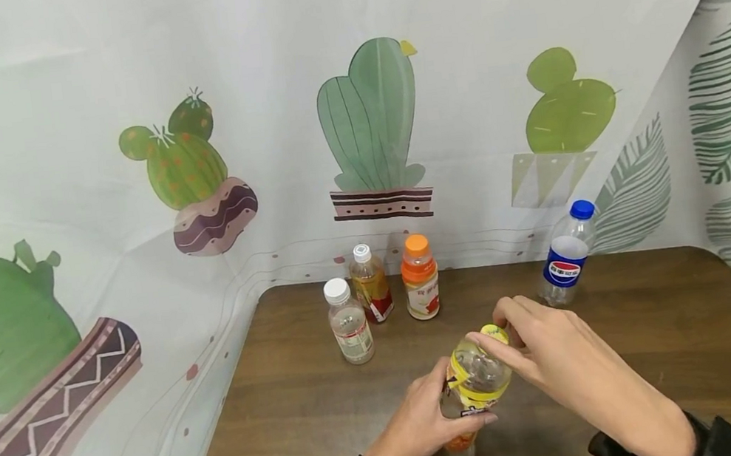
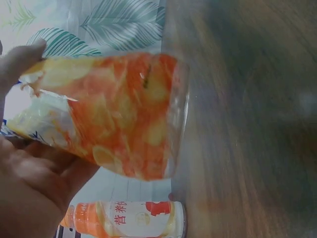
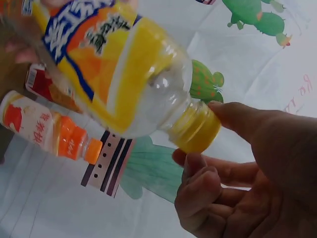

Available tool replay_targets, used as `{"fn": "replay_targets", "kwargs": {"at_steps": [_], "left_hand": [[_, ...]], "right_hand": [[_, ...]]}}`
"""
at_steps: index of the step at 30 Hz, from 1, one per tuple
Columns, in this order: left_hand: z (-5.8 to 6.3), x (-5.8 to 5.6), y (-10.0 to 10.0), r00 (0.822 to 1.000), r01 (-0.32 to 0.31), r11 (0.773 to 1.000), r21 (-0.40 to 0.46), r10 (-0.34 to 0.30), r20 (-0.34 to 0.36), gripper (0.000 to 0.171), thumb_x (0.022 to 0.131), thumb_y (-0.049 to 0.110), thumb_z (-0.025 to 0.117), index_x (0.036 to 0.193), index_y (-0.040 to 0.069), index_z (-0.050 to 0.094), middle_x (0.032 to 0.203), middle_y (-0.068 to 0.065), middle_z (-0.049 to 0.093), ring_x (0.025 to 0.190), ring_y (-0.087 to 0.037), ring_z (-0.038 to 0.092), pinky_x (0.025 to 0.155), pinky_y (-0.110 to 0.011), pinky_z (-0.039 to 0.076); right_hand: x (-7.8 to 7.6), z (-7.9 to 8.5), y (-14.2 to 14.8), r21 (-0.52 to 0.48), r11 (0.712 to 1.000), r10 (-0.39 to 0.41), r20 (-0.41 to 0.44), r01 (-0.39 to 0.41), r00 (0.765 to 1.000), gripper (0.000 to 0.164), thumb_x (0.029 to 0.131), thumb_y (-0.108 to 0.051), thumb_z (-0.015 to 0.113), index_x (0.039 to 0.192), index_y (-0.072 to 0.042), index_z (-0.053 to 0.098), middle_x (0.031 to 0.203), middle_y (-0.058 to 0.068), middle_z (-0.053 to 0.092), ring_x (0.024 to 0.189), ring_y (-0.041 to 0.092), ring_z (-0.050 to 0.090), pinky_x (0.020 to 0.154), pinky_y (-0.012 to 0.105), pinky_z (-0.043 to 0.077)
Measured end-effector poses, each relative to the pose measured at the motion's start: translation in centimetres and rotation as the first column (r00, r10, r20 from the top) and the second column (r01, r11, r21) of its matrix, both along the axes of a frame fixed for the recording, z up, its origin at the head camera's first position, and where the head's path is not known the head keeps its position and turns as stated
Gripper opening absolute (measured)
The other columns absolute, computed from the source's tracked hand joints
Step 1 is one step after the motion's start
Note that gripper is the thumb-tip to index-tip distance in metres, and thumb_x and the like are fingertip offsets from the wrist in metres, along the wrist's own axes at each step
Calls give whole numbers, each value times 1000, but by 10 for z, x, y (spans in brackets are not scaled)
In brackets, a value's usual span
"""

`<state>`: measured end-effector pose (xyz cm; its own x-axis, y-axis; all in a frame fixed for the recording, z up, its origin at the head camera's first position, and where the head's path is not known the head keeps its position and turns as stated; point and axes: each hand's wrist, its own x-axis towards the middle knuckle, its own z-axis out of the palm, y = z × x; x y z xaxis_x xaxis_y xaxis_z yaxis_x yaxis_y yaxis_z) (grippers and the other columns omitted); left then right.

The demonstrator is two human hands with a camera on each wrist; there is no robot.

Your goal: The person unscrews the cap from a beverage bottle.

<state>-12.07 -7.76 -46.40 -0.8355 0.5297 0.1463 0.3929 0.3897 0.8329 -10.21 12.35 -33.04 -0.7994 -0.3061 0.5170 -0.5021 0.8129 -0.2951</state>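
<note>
A clear plastic drink bottle (image 1: 480, 368) with a yellow and orange label leans in front of me, tilted to the upper right. My left hand (image 1: 425, 415) grips it round the label, thumb and fingers on opposite sides. In the left wrist view the lower label (image 2: 124, 114) shows orange fruit pictures, the base close to the table top. With thumb and fingertips, my right hand (image 1: 545, 350) pinches the yellow cap (image 3: 198, 130) at the bottle's neck. The right wrist view shows the cap seated on the neck.
Behind the hands stand a white-capped clear bottle (image 1: 351, 326), a brown drink bottle (image 1: 371, 283) and an orange-capped bottle (image 1: 420, 278). A blue-capped Pepsi bottle (image 1: 565, 255) stands at the right back. The wooden table (image 1: 280, 430) ends at a cactus-print cloth (image 1: 278, 155).
</note>
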Motion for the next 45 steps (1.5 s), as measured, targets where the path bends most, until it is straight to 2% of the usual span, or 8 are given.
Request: {"fn": "replay_targets", "kwargs": {"at_steps": [4,11,18,23,32,37,41,45], "left_hand": [[-1,0,2,996,-46,998,-44,43,-73,57,83,51,75,124,24,48,110,11,66,97,3,61,81,-20,53],[-1,0,5,984,-92,993,-79,79,-159,58,82,50,77,124,20,50,108,8,68,95,2,61,78,-19,52],[3,0,3,999,-13,1000,5,13,-38,57,82,46,78,126,23,49,111,10,67,95,4,61,81,-22,55],[6,-1,2,998,29,999,34,-31,62,58,83,43,78,130,25,48,113,10,67,95,3,61,81,-20,53],[2,0,0,992,67,996,56,-72,102,63,84,40,78,136,25,45,119,9,66,102,2,62,86,-21,53],[1,1,2,994,38,997,60,-44,101,62,83,40,79,134,26,46,118,9,66,101,2,61,85,-20,52],[1,1,3,997,22,998,53,-26,69,58,83,41,79,129,23,48,117,8,67,102,2,62,86,-21,53],[2,1,3,1000,17,999,46,-18,25,56,83,42,79,126,22,49,115,8,67,102,1,62,86,-23,54]], "right_hand": [[-1,-5,-4,-32,999,-13,-6,13,1000,29,85,-34,78,79,-18,53,68,-13,42,55,-4,35,48,16,32],[-1,-9,-10,-75,985,-145,134,156,980,32,89,-38,73,77,-14,56,61,-8,48,52,5,40,47,22,35],[-2,-9,-8,-126,992,-22,29,25,999,25,88,-27,76,80,-15,55,64,-13,46,56,-4,40,48,17,36],[-4,-8,-4,-90,992,80,-61,-86,995,23,88,-25,76,86,-14,56,71,-15,45,59,-6,39,50,13,35],[-5,-11,-1,-40,986,159,-69,-162,985,21,90,-27,73,88,-18,54,75,-18,41,64,-6,39,54,11,35],[-4,-10,1,-20,992,119,-68,-121,991,23,87,-28,76,94,-17,58,81,-16,49,68,-4,47,57,14,42],[-2,-1,3,-38,998,38,-111,-43,993,38,84,-34,78,110,-11,62,89,-10,59,72,3,55,59,22,47],[2,7,1,-72,997,-36,-96,30,995,39,84,-37,78,109,-12,62,81,-9,58,65,3,51,56,25,45]]}}
